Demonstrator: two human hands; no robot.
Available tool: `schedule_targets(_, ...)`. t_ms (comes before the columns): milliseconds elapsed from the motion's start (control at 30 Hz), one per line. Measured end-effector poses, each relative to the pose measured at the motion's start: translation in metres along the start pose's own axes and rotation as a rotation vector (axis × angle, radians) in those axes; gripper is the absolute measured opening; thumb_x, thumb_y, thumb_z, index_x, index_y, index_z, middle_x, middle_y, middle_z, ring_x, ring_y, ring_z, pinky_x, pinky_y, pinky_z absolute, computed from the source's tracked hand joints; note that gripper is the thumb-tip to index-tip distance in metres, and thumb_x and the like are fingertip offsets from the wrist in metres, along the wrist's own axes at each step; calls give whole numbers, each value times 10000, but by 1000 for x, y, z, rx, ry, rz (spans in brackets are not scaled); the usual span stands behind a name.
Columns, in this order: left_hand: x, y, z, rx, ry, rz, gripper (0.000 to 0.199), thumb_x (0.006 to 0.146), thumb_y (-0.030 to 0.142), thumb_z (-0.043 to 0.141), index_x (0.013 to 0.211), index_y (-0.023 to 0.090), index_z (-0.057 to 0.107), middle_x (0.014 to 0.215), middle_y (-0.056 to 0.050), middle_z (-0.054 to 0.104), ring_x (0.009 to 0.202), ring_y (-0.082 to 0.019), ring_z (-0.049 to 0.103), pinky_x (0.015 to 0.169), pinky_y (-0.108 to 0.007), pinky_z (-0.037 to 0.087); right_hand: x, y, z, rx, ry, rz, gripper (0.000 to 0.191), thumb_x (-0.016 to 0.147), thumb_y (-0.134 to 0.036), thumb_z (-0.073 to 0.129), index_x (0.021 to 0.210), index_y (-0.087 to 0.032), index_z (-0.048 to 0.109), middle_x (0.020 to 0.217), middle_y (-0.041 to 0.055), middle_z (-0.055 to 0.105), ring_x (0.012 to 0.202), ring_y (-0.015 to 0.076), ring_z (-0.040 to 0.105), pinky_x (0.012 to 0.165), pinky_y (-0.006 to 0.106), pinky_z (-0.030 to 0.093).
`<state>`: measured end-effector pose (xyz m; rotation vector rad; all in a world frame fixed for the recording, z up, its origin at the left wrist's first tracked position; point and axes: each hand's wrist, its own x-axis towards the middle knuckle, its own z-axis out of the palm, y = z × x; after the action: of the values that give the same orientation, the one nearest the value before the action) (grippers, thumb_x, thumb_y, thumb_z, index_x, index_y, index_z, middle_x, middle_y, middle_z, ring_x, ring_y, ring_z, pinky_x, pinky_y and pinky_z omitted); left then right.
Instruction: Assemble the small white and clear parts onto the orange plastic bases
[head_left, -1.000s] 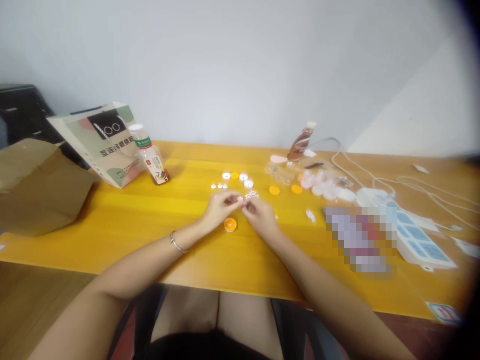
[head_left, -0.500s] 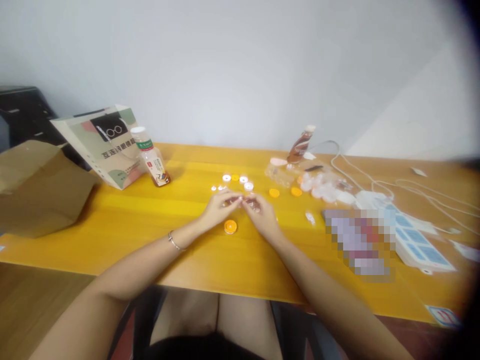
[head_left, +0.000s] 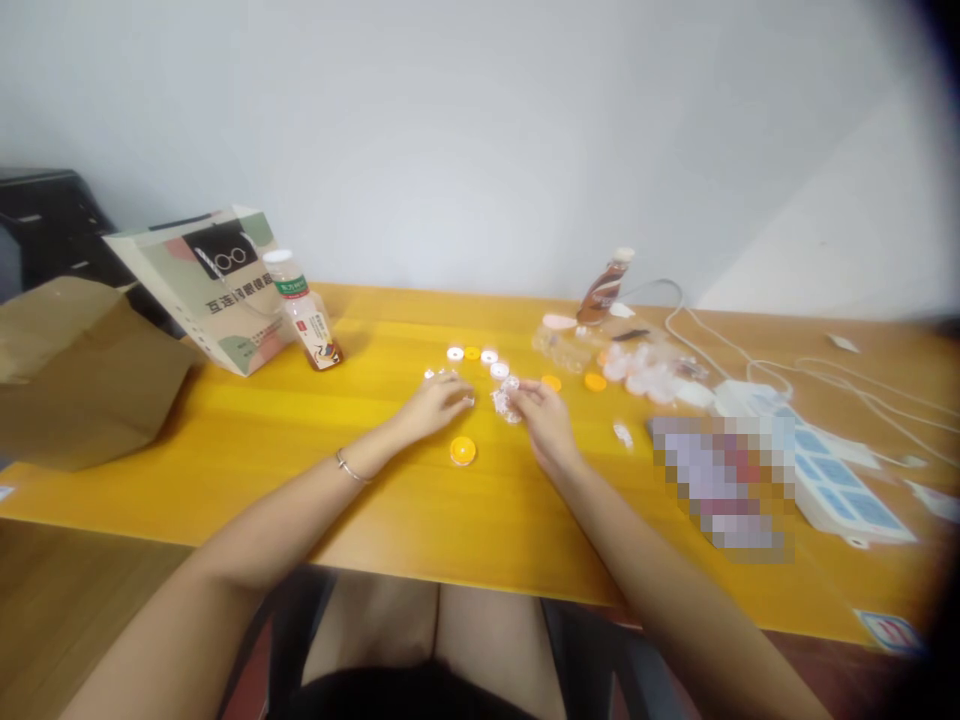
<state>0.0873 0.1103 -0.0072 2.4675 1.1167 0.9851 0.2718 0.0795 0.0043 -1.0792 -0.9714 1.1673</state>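
My left hand [head_left: 436, 408] rests low over the table with its thumb and fingers pinched on a small white piece [head_left: 469, 401]. To its right, my right hand [head_left: 549, 418] has its bent fingertips at a little heap of small white and clear pieces [head_left: 505, 402]; what the fingers grip, if anything, is too small to make out. An orange round cap [head_left: 463, 451] lies nearer to me, between the hands. Beyond them, white caps [head_left: 489, 357] and a yellow-orange one [head_left: 472, 353] form a row. More small white bits [head_left: 430, 374] lie behind my left hand.
A bottle with a green-banded label [head_left: 309, 315] and a paper bag [head_left: 240, 290] stand left, beside a brown bag [head_left: 90, 380]. At right are a cola-coloured bottle [head_left: 604, 290], clear plastic containers [head_left: 645, 370], two orange caps [head_left: 595, 382], cables [head_left: 720, 345], a power strip [head_left: 840, 480] and a blurred-out flat item [head_left: 720, 485].
My hands were together at the fingertips and have come apart. The right has moved slightly right, revealing the heap of small pieces; the left has shifted slightly left.
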Motion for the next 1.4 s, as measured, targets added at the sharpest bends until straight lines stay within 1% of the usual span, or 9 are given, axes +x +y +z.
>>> schedule_targets(133,0,-4,6,90,-116,73,186,818,198,487,902,166,650,911,-70,646,870,-162,574,806,-287,432,-1,3,2,-7,-77,22,267,591,-300,698,786,-177,563,651,-10,634,563,84,547,579,225,415)
schedule_targets(267,0,-1,10,89,-90,36,196,824,190,466,855,165,658,865,-68,664,820,-156,591,780,-281,438,-2,7,2,-11,-112,21,300,609,-290,681,869,-183,577,690,-3,649,594,93,565,613,242,427)
schedule_targets(467,0,16,0,-323,165,-223,206,784,290,531,893,134,611,825,-49,664,723,-123,596,654,-230,465,-3,7,2,-6,-137,54,294,593,-255,682,873,-196,617,706,-11,636,607,93,573,659,259,449)
schedule_targets(567,1,24,-4,-495,156,-266,223,759,293,566,895,121,607,821,-56,664,713,-116,602,667,-226,476,-4,6,3,0,-171,78,303,587,-255,688,878,-196,626,740,-2,647,635,103,587,695,276,460)
schedule_targets(667,1,26,-4,-571,104,-225,253,752,272,583,950,115,599,862,-75,663,739,-121,613,712,-243,481,-6,6,4,-4,-208,92,325,584,-257,696,896,-197,629,793,13,664,671,115,600,734,298,464)
schedule_targets(933,0,29,-5,-344,98,-57,171,793,220,541,905,162,655,856,-56,656,785,-131,587,732,-255,462,-11,2,7,-50,-303,68,321,568,-242,716,877,-197,639,821,15,676,734,125,612,784,310,468)
schedule_targets(1067,0,30,-3,-288,121,-60,176,791,226,551,914,173,666,798,-45,628,730,-117,560,702,-251,458,-12,2,8,-47,-293,59,306,579,-262,710,869,-196,640,810,10,670,716,119,607,756,299,472)
schedule_targets(1267,-2,26,3,-299,163,-67,184,788,245,558,915,169,667,829,-52,600,778,-121,555,707,-247,470,-11,2,7,-79,-265,60,281,581,-289,709,828,-175,639,653,-18,632,608,98,573,683,275,454)
schedule_targets(1400,-2,26,4,-293,186,-70,186,783,260,565,908,166,665,832,-52,601,783,-123,557,704,-242,474,-11,1,8,-79,-268,66,273,572,-281,711,814,-175,641,636,-23,625,596,96,565,658,265,444)
